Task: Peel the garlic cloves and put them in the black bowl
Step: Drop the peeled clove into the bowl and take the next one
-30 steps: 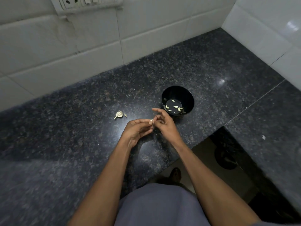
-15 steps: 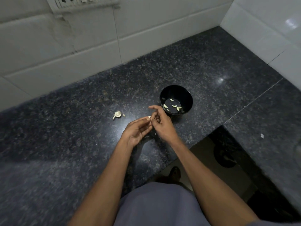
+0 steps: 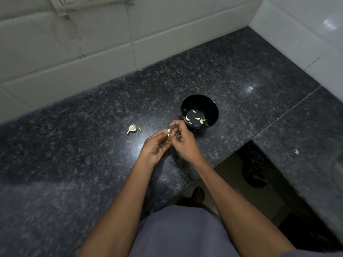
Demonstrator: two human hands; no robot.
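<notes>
I am watching both hands working over the dark speckled granite tabletop [image 3: 92,145], just on the near side of the round black bowl [image 3: 213,110]. The left hand [image 3: 156,147] is pinching a small pale garlic clove [image 3: 168,131] at its fingertips, thumb and curled fingers closing on it from below. The right hand [image 3: 182,140] is meeting it from the bowl side, its thumb and forefinger nipping at the clove's top, where I judge the skin is being worked loose (the clove is too small for me to tell how much skin is left on it).

The relation that matters for the coming move: the black bowl is lying just beyond the clove and slightly to the right, with the right hand between the two, almost touching the bowl's near rim. So the right hand is the nearer one for the drop, and the reach looks short. The clove's long axis seems to be standing roughly upright between the fingertips, though I cannot be sure.

Counting: one clove in the hands; about six peeled pale cloves [image 3: 197,118] lying in the bottom of the bowl; one pale garlic remnant with a stalk [image 3: 132,128] resting to the left of the bowl, with one small brownish scrap [image 3: 139,129] just beside it.
</notes>
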